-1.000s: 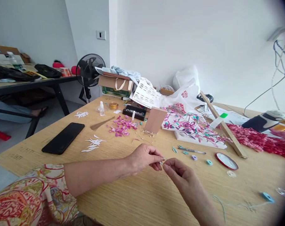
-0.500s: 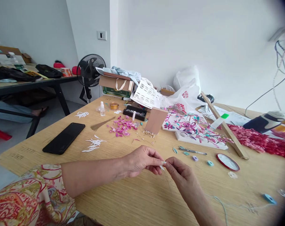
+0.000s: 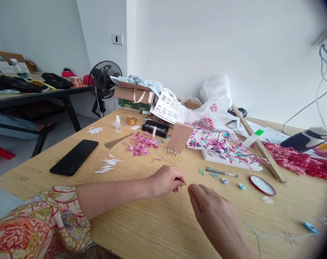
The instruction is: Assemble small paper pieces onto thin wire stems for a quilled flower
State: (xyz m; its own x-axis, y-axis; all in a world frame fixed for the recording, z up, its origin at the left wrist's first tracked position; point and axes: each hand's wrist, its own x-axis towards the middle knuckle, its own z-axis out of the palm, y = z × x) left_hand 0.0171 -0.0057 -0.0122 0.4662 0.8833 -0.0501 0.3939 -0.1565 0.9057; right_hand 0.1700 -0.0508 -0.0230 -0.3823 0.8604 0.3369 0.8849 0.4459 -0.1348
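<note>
Over the middle of the table, my left hand (image 3: 165, 180) is closed in a pinch. A thin pale strand (image 3: 181, 197) hangs below its fingertips; whether it is wire or thread I cannot tell. Just to the right, my right hand (image 3: 214, 205) is closed with its back turned up, and its own knuckles hide what the fingers hold. A small gap separates the two hands. Beyond them lie loose pearl-like beads (image 3: 174, 154), a wooden block (image 3: 179, 137) standing upright and pink petals (image 3: 140, 144).
A black phone (image 3: 74, 157) and white petal-shaped cutouts (image 3: 107, 165) lie on the left. To the right are tweezers (image 3: 222, 172), small thread spools (image 3: 241, 186), a red-rimmed round dish (image 3: 262, 185) and a wooden bar (image 3: 268, 158). Pink and teal flower sprays (image 3: 223, 144) rest on white foam.
My hands have drawn slightly apart, and my right hand has rolled so its back faces up. The small white piece between my fingertips no longer shows.
</note>
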